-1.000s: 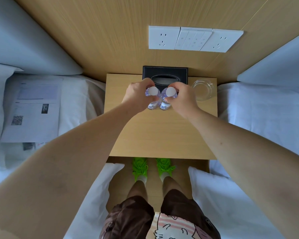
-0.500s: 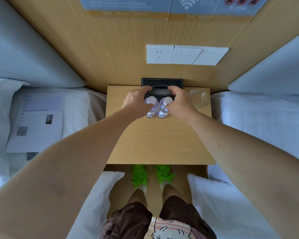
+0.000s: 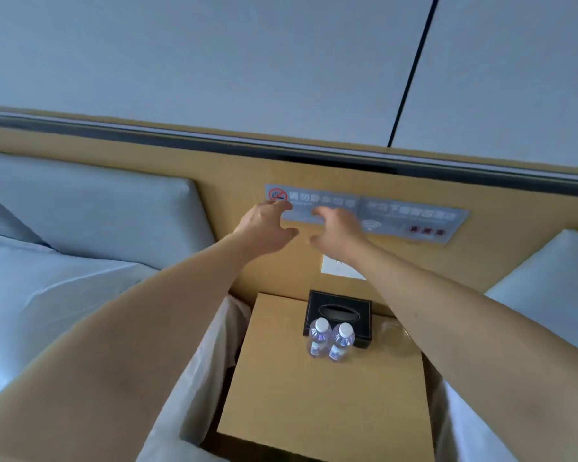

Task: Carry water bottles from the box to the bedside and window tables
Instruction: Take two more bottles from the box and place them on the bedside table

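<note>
Two small clear water bottles with white caps stand upright side by side on the wooden bedside table [image 3: 327, 405]: the left bottle [image 3: 319, 338] and the right bottle [image 3: 341, 341], just in front of a black tissue box [image 3: 339, 311]. My left hand [image 3: 264, 228] and my right hand [image 3: 339, 231] are raised well above them, in front of the headboard signs. Both hands hold nothing, with fingers loosely spread. Neither hand touches a bottle.
A glass ashtray [image 3: 396, 335] sits right of the tissue box, partly behind my right forearm. White beds [image 3: 47, 295] flank the table on both sides. A wooden headboard [image 3: 234, 181] with grey signs [image 3: 364, 211] and a wall socket [image 3: 337, 266] rises behind.
Both hands have let go of the two bottles and lifted away from them. The bottles stay standing on the table. My head has tilted up toward the wall.
</note>
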{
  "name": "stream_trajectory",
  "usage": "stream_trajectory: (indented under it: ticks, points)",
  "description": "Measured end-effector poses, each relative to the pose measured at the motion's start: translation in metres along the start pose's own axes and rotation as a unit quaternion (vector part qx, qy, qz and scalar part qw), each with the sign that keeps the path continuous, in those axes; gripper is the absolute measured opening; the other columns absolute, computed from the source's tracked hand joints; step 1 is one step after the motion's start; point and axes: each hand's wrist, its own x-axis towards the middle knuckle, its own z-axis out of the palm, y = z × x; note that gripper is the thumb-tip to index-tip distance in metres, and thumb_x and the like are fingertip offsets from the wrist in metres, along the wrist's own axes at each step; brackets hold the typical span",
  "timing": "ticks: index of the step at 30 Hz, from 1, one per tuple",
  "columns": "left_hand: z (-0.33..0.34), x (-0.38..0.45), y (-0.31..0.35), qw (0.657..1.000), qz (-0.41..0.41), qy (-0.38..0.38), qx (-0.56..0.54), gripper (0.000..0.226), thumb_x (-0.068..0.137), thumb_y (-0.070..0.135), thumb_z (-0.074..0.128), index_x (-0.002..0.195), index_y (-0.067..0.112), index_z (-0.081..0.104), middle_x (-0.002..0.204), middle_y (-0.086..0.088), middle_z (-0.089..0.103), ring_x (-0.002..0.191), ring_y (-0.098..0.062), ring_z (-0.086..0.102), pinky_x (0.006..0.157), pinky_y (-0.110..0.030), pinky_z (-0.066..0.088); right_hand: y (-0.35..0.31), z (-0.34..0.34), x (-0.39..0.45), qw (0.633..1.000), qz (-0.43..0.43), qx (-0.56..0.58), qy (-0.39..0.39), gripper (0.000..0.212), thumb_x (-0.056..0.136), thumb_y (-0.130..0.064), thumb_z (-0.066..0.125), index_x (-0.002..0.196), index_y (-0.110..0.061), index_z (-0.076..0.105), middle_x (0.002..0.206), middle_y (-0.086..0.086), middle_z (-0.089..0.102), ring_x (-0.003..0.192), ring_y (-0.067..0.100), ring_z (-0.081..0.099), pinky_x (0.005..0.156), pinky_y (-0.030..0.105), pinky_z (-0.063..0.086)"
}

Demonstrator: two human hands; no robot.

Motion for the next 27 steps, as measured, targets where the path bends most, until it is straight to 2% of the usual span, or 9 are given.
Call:
stream_trajectory:
  ticks: [4, 9, 14, 20, 24, 27]
  points:
    - [-0.068, -0.020, 0.002, 0.996, -0.028, 0.077, 0.021, 0.056, 0.087, 0.039, 0.072, 0.139, 0.026, 0.056, 0.136, -0.006, 0.060, 0.125, -0.029, 0.055, 0.098, -0.032, 0.041, -0.055, -0.028, 0.013, 0.994, -0.105, -0.023, 0.004, 0.063, 0.084, -0.027, 0.075, 0.144, -0.020, 0.055, 0.141, 0.010, 0.060, 0.129, 0.029, 0.056, 0.100, 0.035, 0.045]
    - [-0.143, -0.074, -0.012, 0.981, -0.092, 0.165, 0.044, 0.058, 0.084, 0.041, 0.073, 0.138, 0.025, 0.059, 0.135, -0.004, 0.059, 0.124, -0.025, 0.056, 0.102, -0.035, 0.046, -0.130, -0.043, 0.010, 0.975, -0.222, -0.032, 0.003, 0.071, 0.082, -0.035, 0.077, 0.147, -0.021, 0.051, 0.145, 0.010, 0.057, 0.135, 0.030, 0.051, 0.105, 0.037, 0.045]
    - [-0.202, -0.168, -0.030, 0.948, -0.192, 0.235, 0.099, 0.063, 0.087, 0.045, 0.073, 0.143, 0.024, 0.053, 0.144, -0.006, 0.054, 0.131, -0.028, 0.050, 0.110, -0.040, 0.041, -0.210, -0.030, -0.019, 0.939, -0.342, -0.021, -0.039, 0.078, 0.084, -0.035, 0.075, 0.153, -0.022, 0.043, 0.150, 0.011, 0.050, 0.138, 0.029, 0.046, 0.109, 0.036, 0.041]
    - [-0.238, -0.340, -0.026, 0.869, -0.356, 0.296, 0.176, 0.064, 0.086, 0.048, 0.073, 0.143, 0.026, 0.054, 0.143, -0.005, 0.056, 0.130, -0.029, 0.053, 0.105, -0.039, 0.045, -0.298, 0.013, -0.112, 0.868, -0.483, 0.010, -0.115, 0.078, 0.081, -0.038, 0.077, 0.151, -0.021, 0.045, 0.146, 0.013, 0.054, 0.133, 0.033, 0.050, 0.110, 0.040, 0.043]
    - [-0.237, -0.464, -0.003, 0.800, -0.473, 0.320, 0.181, 0.065, 0.088, 0.048, 0.073, 0.146, 0.027, 0.051, 0.147, -0.005, 0.051, 0.133, -0.027, 0.048, 0.103, -0.034, 0.041, -0.341, 0.041, -0.205, 0.806, -0.562, 0.023, -0.185, 0.081, 0.082, -0.037, 0.078, 0.153, -0.021, 0.041, 0.147, 0.012, 0.052, 0.137, 0.030, 0.046, 0.112, 0.037, 0.037]
    - [-0.226, -0.550, 0.028, 0.744, -0.542, 0.341, 0.190, 0.067, 0.088, 0.051, 0.071, 0.148, 0.029, 0.048, 0.150, -0.002, 0.050, 0.134, -0.025, 0.049, 0.103, -0.036, 0.042, -0.367, 0.057, -0.281, 0.753, -0.617, 0.029, -0.225, 0.083, 0.081, -0.038, 0.080, 0.153, -0.022, 0.041, 0.144, 0.011, 0.054, 0.135, 0.031, 0.047, 0.109, 0.040, 0.043]
